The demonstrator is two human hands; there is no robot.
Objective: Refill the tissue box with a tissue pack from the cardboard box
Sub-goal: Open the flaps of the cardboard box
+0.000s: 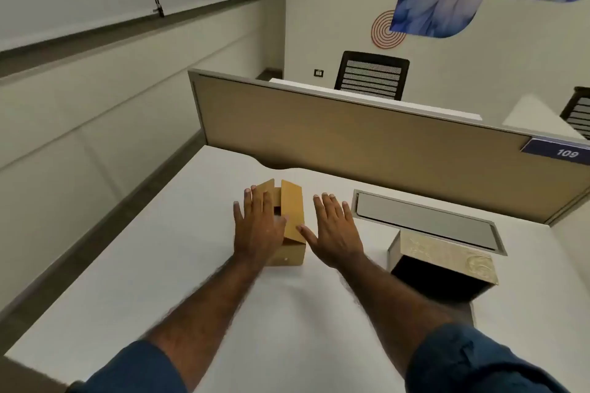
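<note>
A small brown cardboard box point(292, 217) stands in the middle of the white desk point(159, 249), its top flaps partly raised. My left hand point(257, 226) lies flat over the box's left flap, fingers spread. My right hand point(335, 230) hovers just right of the box, fingers apart, its thumb touching the right flap's edge. Neither hand grips anything. The gold patterned tissue box point(447, 260) with dark sides stands at the right, apart from both hands. What the cardboard box holds is hidden.
A grey cable tray lid point(424, 220) is set into the desk behind the tissue box. A tan partition point(351, 134) walls off the desk's far edge. Black office chairs point(372, 75) stand beyond it. The desk's left edge drops to the floor.
</note>
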